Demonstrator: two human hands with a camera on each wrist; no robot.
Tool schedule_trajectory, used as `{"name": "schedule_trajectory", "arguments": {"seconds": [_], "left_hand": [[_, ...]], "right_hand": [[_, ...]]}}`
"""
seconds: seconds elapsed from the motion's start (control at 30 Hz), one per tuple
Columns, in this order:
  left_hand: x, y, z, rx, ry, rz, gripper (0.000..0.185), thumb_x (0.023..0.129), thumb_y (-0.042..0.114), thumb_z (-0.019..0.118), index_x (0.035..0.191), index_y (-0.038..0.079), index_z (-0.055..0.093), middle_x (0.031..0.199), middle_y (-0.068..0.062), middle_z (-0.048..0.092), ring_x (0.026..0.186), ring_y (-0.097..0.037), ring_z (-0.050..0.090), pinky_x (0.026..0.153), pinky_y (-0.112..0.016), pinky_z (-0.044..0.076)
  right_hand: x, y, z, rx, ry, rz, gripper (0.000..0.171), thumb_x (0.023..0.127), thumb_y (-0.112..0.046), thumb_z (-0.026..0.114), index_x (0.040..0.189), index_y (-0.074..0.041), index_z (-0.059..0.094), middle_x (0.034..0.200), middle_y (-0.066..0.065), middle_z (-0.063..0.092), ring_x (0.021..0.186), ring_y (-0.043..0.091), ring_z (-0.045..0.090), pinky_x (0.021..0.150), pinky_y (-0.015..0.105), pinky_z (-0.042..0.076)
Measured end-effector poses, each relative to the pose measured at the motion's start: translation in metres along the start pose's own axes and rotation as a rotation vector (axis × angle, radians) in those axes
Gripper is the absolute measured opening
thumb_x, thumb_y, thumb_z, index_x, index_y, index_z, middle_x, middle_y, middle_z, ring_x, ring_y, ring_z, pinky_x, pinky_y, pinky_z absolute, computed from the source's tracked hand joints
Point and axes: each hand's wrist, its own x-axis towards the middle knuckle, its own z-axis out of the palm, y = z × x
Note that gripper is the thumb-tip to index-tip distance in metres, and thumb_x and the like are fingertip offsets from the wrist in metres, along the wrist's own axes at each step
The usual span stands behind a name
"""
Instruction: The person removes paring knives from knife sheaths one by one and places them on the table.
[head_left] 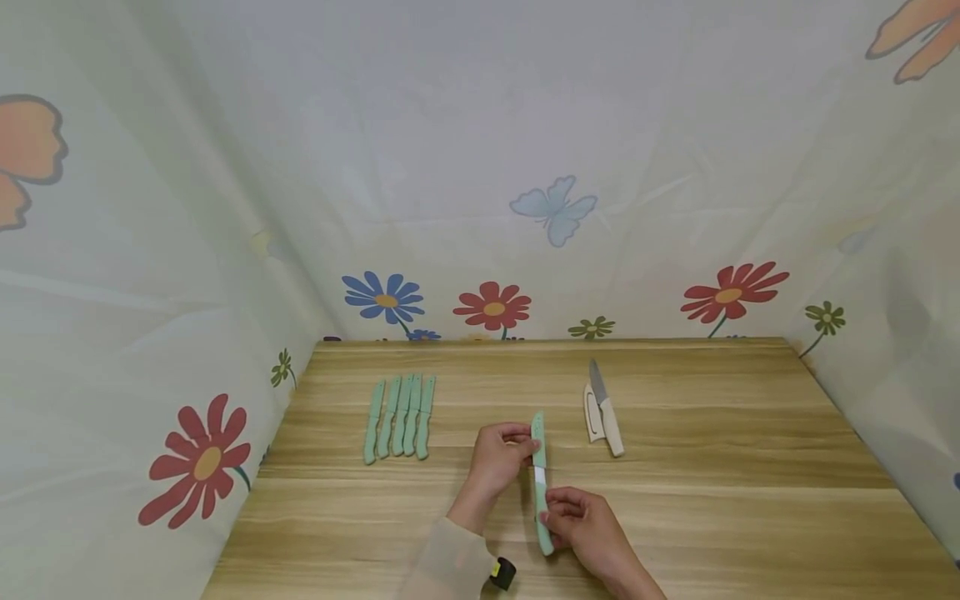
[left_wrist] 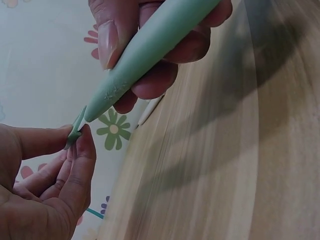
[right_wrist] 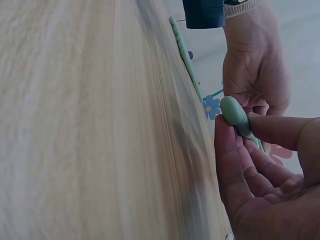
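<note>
— While both hands meet over the light wooden tabletop [head_left: 712, 467], what is each one gripping?

— The right hand [head_left: 581, 521] curls its fingers and thumb round the mint-green plastic handle of a small paring knife [head_left: 542, 500], the rounded butt showing past its fingertips in the right wrist view. The left hand [head_left: 497, 458] pinches the matching mint-green blade sheath [head_left: 537, 433] between thumb and fingers, just beyond the right hand's hold.

— Is the blade inside that sheath?

— Mostly. A short strip of white blade shows between sheath and handle, midway between the two grips.

— How do the hands sit?

— Left wrist bent inward with a pale sleeve at the forearm; right hand nearer the person. The knife runs lengthwise away from the body, apparently just above the wood.

— And around the grip?

— Well to the left of the pinching hand lies a row of five mint-green sheathed knives [head_left: 400, 417], side by side. To the right, farther back, a cream-handled knife with a bare grey blade [head_left: 606, 408] lies touching its cream sheath [head_left: 592, 414].
</note>
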Motion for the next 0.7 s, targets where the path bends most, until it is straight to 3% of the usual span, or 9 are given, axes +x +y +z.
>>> {"name": "schedule_trajectory", "arguments": {"seconds": [0.7], "left_hand": [[0.0009,0.0001,0.0039,-0.035,0.032,0.001,0.023,0.09,0.0,0.076,0.113,-0.003,0.075,0.094,-0.01,0.07,0.076,-0.012,0.066,0.076,-0.04,0.064]], "right_hand": [[-0.0029,0.0045,-0.0023,-0.024,-0.039,0.027,0.037,0.095,-0.005,0.07,0.126,0.012,0.06,0.097,0.006,0.07,0.082,0.013,0.068,0.069,0.033,0.062]]}}
